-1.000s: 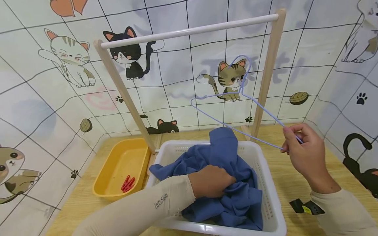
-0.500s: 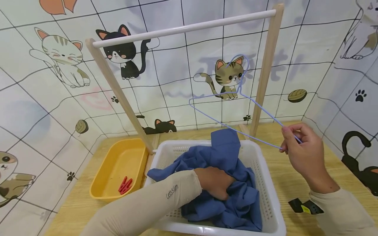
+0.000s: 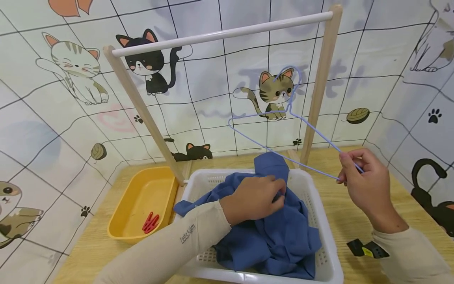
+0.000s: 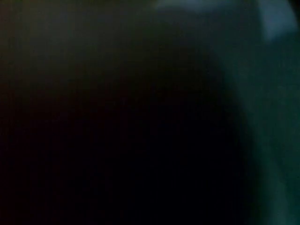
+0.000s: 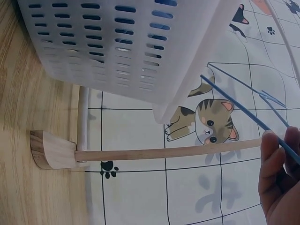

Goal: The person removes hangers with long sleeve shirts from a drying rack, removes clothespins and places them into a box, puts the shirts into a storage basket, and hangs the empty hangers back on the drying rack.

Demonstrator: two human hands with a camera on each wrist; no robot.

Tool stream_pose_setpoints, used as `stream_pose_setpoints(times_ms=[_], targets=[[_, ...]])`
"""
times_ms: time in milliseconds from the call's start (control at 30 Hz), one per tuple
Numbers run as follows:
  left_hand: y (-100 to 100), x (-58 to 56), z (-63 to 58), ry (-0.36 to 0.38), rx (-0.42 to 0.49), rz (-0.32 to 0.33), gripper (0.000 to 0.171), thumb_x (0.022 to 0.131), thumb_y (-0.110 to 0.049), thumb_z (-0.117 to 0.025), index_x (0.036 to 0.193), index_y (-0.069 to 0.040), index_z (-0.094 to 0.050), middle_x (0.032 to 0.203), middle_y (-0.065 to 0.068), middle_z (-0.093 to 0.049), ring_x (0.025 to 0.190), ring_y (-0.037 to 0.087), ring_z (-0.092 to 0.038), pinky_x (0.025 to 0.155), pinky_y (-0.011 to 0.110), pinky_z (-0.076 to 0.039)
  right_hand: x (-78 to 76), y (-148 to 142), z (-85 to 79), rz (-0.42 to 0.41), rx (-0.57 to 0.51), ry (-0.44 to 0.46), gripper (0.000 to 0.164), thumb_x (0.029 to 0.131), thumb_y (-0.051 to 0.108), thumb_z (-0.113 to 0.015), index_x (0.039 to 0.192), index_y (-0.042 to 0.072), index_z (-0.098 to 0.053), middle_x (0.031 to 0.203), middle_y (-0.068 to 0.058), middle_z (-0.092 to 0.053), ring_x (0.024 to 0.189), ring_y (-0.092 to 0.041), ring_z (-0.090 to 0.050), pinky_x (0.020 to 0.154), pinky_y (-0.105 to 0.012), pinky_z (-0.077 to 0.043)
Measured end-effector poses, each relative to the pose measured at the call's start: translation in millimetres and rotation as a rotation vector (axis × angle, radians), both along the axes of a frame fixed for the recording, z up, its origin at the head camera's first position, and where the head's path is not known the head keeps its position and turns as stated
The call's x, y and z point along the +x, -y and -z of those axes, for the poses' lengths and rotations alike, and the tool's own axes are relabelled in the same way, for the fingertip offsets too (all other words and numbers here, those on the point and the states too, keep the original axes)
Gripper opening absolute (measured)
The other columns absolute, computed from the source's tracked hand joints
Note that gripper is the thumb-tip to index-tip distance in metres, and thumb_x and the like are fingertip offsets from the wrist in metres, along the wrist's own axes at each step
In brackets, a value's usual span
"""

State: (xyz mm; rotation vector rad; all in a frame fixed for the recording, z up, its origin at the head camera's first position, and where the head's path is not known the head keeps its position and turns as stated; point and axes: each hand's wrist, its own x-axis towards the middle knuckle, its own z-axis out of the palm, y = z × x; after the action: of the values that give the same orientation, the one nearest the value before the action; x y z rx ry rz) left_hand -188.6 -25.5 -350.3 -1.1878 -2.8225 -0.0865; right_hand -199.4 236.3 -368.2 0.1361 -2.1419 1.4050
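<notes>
My right hand (image 3: 369, 185) pinches the right end of a thin blue wire clothes hanger (image 3: 313, 129), which points up and left over the basket with its hook uppermost. The right wrist view shows the fingers (image 5: 274, 171) and thumb at the hanger's wire. A crumpled blue garment (image 3: 291, 240) lies in a white basket (image 3: 332, 244), one folded part standing up at the back. Over that cloth is my left hand (image 3: 253, 197), back upward, its fingers bent down; cannot tell whether they grip the cloth. Its own wrist view is nearly black.
A wooden rack with a white rail (image 3: 227, 33) stands behind the basket. To the left, a yellow tray (image 3: 124, 205) holds several red clothespins (image 3: 150, 223). A small black tag with a yellow patch (image 3: 368, 249) is by my right sleeve. Cat-printed walls enclose the wooden tabletop (image 3: 88, 244).
My left hand has come up out of the folds and shifted toward the back of the garment, whose front folds lie differently. My right hand still holds the hanger in about the same place.
</notes>
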Motion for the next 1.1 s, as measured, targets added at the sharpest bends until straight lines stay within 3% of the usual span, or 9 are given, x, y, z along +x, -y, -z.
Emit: stream_pose_setpoints(times_ms=[67,133,233,300,533,933,1100], targets=[[-1.0,-1.1,0.6,-0.128,-0.004,-0.058,0.023,0.100,-0.033,-0.059,0.119,-0.022,-0.065,0.100,-0.002,-0.062,0.079,0.010,-0.057,0.064,0.025,-0.047,0.2,-0.3,-0.4,0.002,0.001,-0.002,0.008,0.100,0.012,-0.061,0.093,0.008,-0.058,0.055,0.010,-0.057,0.049,-0.003,-0.057,0.047,-0.019,-0.042],[-2.1,-3.0,4.1,-0.178,-0.052,-0.114,0.035,0.099,-0.037,-0.060,0.131,-0.023,-0.060,0.118,0.004,-0.062,0.101,0.018,-0.061,0.080,0.032,-0.051,0.0,-0.5,-0.7,0.002,0.000,-0.003,0.008,0.100,0.012,-0.060,0.093,0.008,-0.058,0.055,0.010,-0.057,0.049,-0.003,-0.057,0.047,-0.018,-0.042],[-3.3,-4.6,10.5,-0.160,-0.132,-0.170,0.055,0.097,-0.042,-0.061,0.148,-0.025,-0.048,0.147,0.011,-0.051,0.135,0.028,-0.051,0.103,0.043,-0.048,-0.2,-0.2,-0.3,0.009,-0.005,-0.003,0.008,0.100,0.012,-0.060,0.093,0.008,-0.058,0.055,0.010,-0.056,0.049,-0.002,-0.057,0.047,-0.017,-0.043],[-4.0,-5.0,13.7,-0.131,-0.173,-0.180,0.064,0.097,-0.045,-0.061,0.154,-0.025,-0.039,0.158,0.013,-0.040,0.145,0.031,-0.041,0.110,0.045,-0.043,0.0,-0.1,-0.2,0.013,-0.005,-0.005,0.007,0.099,0.011,-0.061,0.093,0.008,-0.058,0.055,0.011,-0.056,0.049,-0.002,-0.057,0.047,-0.017,-0.043],[-5.3,-2.0,21.1,-0.059,-0.251,-0.164,0.067,0.099,-0.048,-0.056,0.158,-0.025,-0.032,0.165,0.014,-0.025,0.153,0.033,-0.026,0.119,0.046,-0.034,0.3,-0.6,-0.3,0.014,-0.007,-0.019,0.007,0.099,0.011,-0.061,0.093,0.009,-0.058,0.055,0.010,-0.056,0.049,-0.002,-0.057,0.048,-0.016,-0.044],[-10.8,10.5,34.2,-0.081,-0.311,-0.093,0.053,0.105,-0.043,-0.044,0.155,-0.028,-0.038,0.167,0.011,-0.020,0.155,0.030,-0.019,0.119,0.044,-0.034,1.0,-2.2,-0.9,0.012,0.006,-0.026,0.008,0.099,0.012,-0.061,0.093,0.008,-0.058,0.055,0.011,-0.056,0.049,-0.002,-0.057,0.049,-0.016,-0.044],[-14.3,13.5,39.0,-0.021,-0.361,-0.069,0.053,0.105,-0.045,-0.041,0.156,-0.031,-0.034,0.168,0.005,-0.018,0.156,0.024,-0.017,0.119,0.045,-0.033,0.0,-2.1,0.6,-0.002,-0.001,-0.050,0.008,0.099,0.010,-0.062,0.093,0.006,-0.058,0.055,0.010,-0.056,0.048,-0.002,-0.057,0.048,-0.016,-0.044]])
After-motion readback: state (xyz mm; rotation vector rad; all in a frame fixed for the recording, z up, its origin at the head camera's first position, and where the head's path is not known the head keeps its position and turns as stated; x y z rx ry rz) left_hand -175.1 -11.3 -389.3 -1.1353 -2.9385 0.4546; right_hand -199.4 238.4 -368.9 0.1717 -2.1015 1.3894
